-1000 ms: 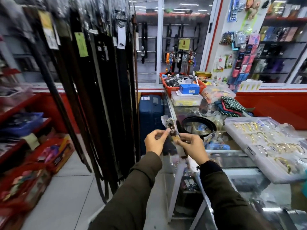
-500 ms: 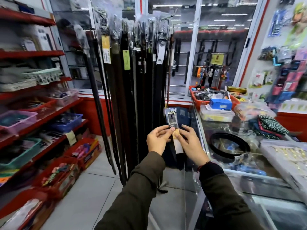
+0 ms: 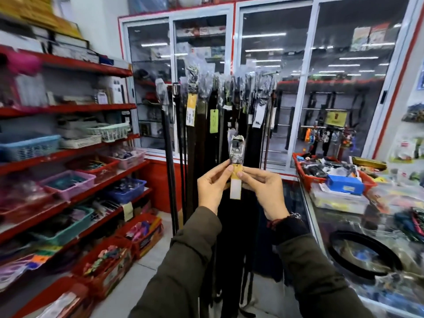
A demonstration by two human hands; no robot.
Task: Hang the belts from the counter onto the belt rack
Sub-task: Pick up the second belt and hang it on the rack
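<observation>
With the left hand and right hand both pinched shut on the belt, its buckle should rise straight toward the rack above them.

The belt was black, its buckle silver under clear wrap, with a yellow-and-white tag below. Both sleeves were olive green, and a red cord circled one wrist. The belts on the rack were black and dark brown, carrying yellow, green and white tags. The shelves were red, holding a blue basket, a pink one and a teal one. On the glass counter sat a red tray, a blue box and a coiled black belt. The cabinet frames were white, edged in red.
</observation>
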